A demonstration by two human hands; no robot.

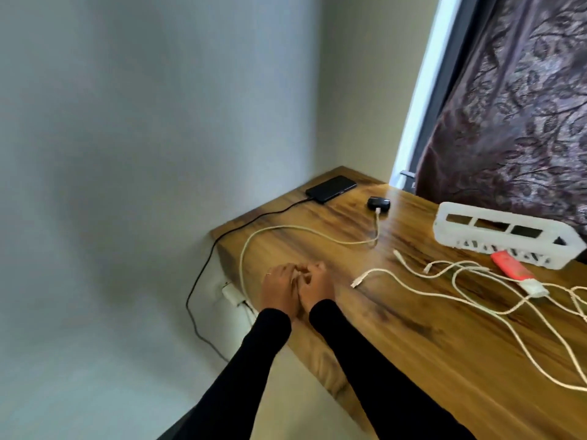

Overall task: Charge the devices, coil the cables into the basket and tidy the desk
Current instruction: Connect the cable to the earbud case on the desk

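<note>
1. Both hands meet over the near-left part of the wooden desk (428,360), knuckles up, fingers curled in toward each other.
2. Left hand (279,289): ring on one finger, fingers bent; looks like it pinches sth small btw the two hands, but the blur hides what – can't tell if it's a cable end.
3. Right hand (316,289): fingers curled too, touching the left hand's fingers; what it holds, if anything, can't be told.
4. Both arms in black sleeves (381,376).
5. Black phone (331,188) lies flat at the far-left corner of the desk, by the wall; a black cable (203,271) runs from it over the desk's left edge and hangs down.
6. Small black case (378,203) sits right of the phone, apart from it; a white cable (305,229) is plugged into it, loops across the desk and drops over the left edge, just left of the hands.
7. White charger plug (231,293) on the wall below the desk edge, near that cable.
8. White plastic basket (495,238) stands far right, in front of the patterned curtain (524,106).
9. Pink-red device (511,269) lies just in front of the basket, w/ a white plug at its near end.
10. Loose white cables (451,300) sprawl tangled across the right side of the desk, several connector ends pointing left, well apart from the hands.
</note>
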